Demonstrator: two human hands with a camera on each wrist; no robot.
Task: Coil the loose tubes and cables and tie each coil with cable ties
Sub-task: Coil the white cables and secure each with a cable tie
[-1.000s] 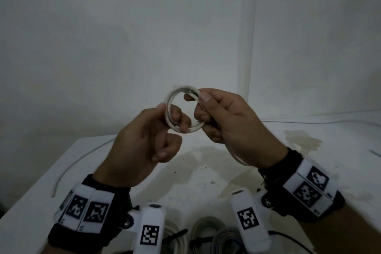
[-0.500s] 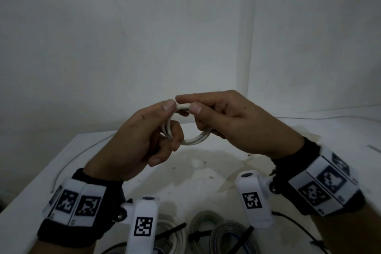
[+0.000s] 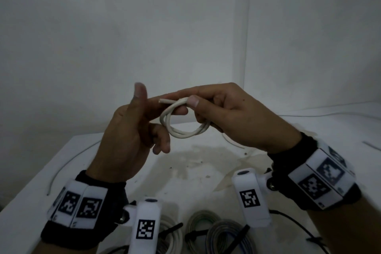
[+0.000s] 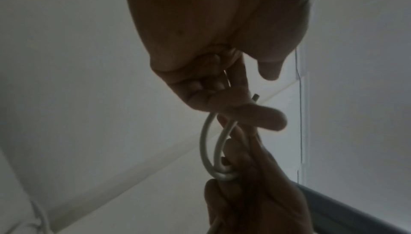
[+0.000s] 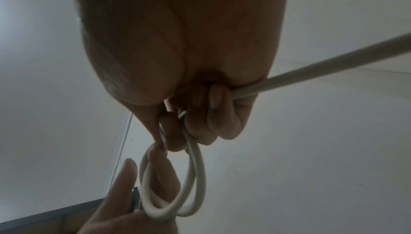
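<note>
a: winding a small white cable [image 3: 181, 125] into a coil, held in the air above the table [image 3: 206, 163] middle. two or three loops so far, free tip poking out at the top.

b: hands?

a: right hand [image 3: 237, 115] pinches the top of the coil w/ thumb and forefinger, other fingers curled round the far side. right wrist view shows the rest of the cable running out of the fist, so it's not all wound up yet. left hand [image 3: 127, 136]: one finger through the loop holding the near side, thumb up, lower fingers loosely bent. not a firm grip imo.

b: next?

a: prob feed more slack round, keep loops the same size, left hand steadying. then a tie. can't see a loose tie for sure, too dim.

b: any containers?

a: none. along the near edge lie grey coils [image 3: 214, 231] w/ black ties, look done. thin wire [image 3: 68, 163] loose by the left edge, another [image 3: 329, 115] along the far right edge.
</note>
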